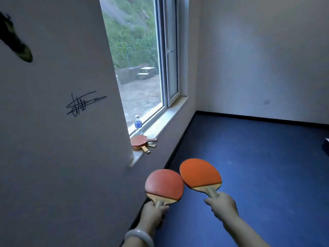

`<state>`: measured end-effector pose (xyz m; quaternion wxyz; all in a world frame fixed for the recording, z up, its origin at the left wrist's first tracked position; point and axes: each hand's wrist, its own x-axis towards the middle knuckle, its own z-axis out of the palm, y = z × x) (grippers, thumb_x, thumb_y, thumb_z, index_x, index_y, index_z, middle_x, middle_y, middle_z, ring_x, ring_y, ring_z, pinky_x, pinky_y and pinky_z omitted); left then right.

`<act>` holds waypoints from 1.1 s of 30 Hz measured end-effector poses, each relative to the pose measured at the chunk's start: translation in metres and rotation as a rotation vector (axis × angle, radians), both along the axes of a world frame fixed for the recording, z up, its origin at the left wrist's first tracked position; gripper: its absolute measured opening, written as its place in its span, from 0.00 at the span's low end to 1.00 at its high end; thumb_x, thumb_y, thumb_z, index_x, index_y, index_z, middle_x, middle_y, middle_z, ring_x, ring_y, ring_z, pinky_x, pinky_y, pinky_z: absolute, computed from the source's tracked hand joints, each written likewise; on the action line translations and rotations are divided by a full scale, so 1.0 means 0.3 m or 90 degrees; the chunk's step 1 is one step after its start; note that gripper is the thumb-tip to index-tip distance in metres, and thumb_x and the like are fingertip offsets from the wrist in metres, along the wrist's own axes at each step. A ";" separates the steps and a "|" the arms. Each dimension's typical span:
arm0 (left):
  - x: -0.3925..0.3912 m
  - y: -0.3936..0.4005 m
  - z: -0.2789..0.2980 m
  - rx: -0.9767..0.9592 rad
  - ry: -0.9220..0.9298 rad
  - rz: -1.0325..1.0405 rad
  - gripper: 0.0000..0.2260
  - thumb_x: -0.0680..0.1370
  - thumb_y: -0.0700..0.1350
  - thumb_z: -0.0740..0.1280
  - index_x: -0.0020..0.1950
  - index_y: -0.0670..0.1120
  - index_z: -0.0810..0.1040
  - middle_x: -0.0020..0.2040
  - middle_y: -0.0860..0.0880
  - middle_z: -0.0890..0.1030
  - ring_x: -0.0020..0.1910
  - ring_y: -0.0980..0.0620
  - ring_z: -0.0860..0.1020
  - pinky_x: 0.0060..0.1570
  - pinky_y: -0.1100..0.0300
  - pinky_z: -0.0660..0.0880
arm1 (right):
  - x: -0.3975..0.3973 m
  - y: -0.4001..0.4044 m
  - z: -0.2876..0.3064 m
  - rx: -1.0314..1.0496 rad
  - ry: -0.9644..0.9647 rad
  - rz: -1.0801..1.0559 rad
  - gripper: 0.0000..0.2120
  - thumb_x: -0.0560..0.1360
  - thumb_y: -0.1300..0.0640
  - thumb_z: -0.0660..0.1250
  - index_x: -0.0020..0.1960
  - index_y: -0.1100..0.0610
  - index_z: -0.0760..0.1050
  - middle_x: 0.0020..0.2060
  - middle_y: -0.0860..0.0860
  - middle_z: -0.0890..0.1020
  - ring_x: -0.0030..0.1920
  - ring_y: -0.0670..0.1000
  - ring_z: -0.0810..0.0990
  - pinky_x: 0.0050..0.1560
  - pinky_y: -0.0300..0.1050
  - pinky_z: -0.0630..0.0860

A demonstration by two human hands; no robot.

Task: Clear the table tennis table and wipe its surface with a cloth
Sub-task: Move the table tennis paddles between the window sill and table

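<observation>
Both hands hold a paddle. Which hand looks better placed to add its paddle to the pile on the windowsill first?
Probably the left hand. Its paddle is on the wall side, nearer the paddle stack on the windowsill; the right hand is further out over the blue floor.

Hardly any writing here, and none of it legible.

A black handwritten scrawl (83, 104), shaped like a signature, stands on the pale grey wall panel (53, 139) left of the window; its strokes overlap and no letter can be made out. The clear plastic water bottle (138, 126) on the white window sill (160, 122) wears a blue label with small pale marks, too small and blurred to read. The red-faced wooden table tennis paddles (141, 142) stacked beside it show no readable brand or number.
</observation>
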<state>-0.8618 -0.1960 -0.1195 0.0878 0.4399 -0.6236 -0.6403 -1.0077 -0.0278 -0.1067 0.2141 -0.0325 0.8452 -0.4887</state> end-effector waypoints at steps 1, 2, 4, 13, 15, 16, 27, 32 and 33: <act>-0.055 -0.028 0.005 0.003 0.000 0.012 0.10 0.75 0.35 0.69 0.40 0.43 0.69 0.25 0.47 0.68 0.19 0.53 0.64 0.23 0.67 0.60 | -0.077 -0.046 0.005 0.005 0.003 0.009 0.13 0.69 0.63 0.67 0.33 0.58 0.64 0.29 0.55 0.69 0.30 0.53 0.65 0.34 0.44 0.59; -0.104 -0.059 0.011 0.007 -0.002 0.022 0.09 0.75 0.35 0.69 0.41 0.42 0.70 0.26 0.47 0.68 0.19 0.53 0.64 0.23 0.67 0.60 | -0.146 -0.094 0.009 0.012 0.004 0.018 0.12 0.69 0.63 0.67 0.33 0.58 0.64 0.29 0.55 0.70 0.30 0.54 0.66 0.33 0.44 0.60; -0.192 -0.127 0.017 0.012 -0.012 0.040 0.08 0.75 0.35 0.70 0.43 0.42 0.70 0.26 0.47 0.68 0.19 0.53 0.65 0.22 0.67 0.60 | -0.265 -0.196 0.011 0.026 0.000 0.043 0.11 0.69 0.62 0.68 0.33 0.58 0.67 0.30 0.56 0.73 0.30 0.54 0.68 0.32 0.43 0.61; -0.630 -0.576 -0.068 0.026 -0.002 0.123 0.12 0.74 0.35 0.70 0.41 0.43 0.67 0.24 0.47 0.69 0.18 0.53 0.64 0.20 0.67 0.59 | -0.716 -0.692 -0.030 0.060 0.005 0.144 0.10 0.69 0.59 0.69 0.34 0.57 0.68 0.29 0.53 0.73 0.30 0.54 0.70 0.32 0.42 0.64; -0.717 -0.675 -0.082 0.031 -0.006 0.124 0.11 0.75 0.35 0.70 0.41 0.43 0.67 0.23 0.49 0.69 0.18 0.53 0.64 0.20 0.67 0.60 | -0.813 -0.789 -0.028 0.084 0.006 0.157 0.11 0.69 0.59 0.69 0.34 0.57 0.67 0.30 0.54 0.74 0.32 0.55 0.71 0.34 0.44 0.65; -0.756 -0.721 -0.085 0.032 -0.010 0.126 0.11 0.75 0.35 0.70 0.41 0.43 0.67 0.22 0.49 0.69 0.17 0.53 0.64 0.20 0.67 0.60 | -0.860 -0.833 -0.024 0.089 0.007 0.165 0.12 0.69 0.59 0.69 0.33 0.57 0.66 0.30 0.53 0.73 0.32 0.55 0.70 0.34 0.44 0.64; -1.105 -1.161 -0.173 0.050 -0.024 0.260 0.14 0.75 0.39 0.70 0.43 0.44 0.63 0.27 0.46 0.68 0.19 0.53 0.64 0.22 0.65 0.60 | -1.268 -1.282 -0.107 0.131 0.002 0.276 0.11 0.69 0.59 0.68 0.34 0.57 0.66 0.29 0.51 0.72 0.29 0.52 0.68 0.29 0.41 0.61; -1.233 -1.308 -0.242 0.065 -0.037 0.360 0.11 0.77 0.40 0.68 0.43 0.43 0.65 0.29 0.45 0.72 0.20 0.52 0.65 0.22 0.64 0.62 | -1.440 -1.528 -0.164 0.185 0.022 0.433 0.12 0.71 0.56 0.70 0.35 0.56 0.68 0.31 0.51 0.76 0.31 0.50 0.72 0.31 0.43 0.63; -1.255 -1.329 -0.256 0.067 -0.048 0.382 0.11 0.77 0.40 0.68 0.43 0.43 0.66 0.29 0.45 0.72 0.20 0.52 0.66 0.22 0.64 0.62 | -1.473 -1.572 -0.170 0.192 0.017 0.458 0.13 0.71 0.56 0.70 0.35 0.56 0.68 0.31 0.51 0.75 0.31 0.51 0.72 0.32 0.44 0.63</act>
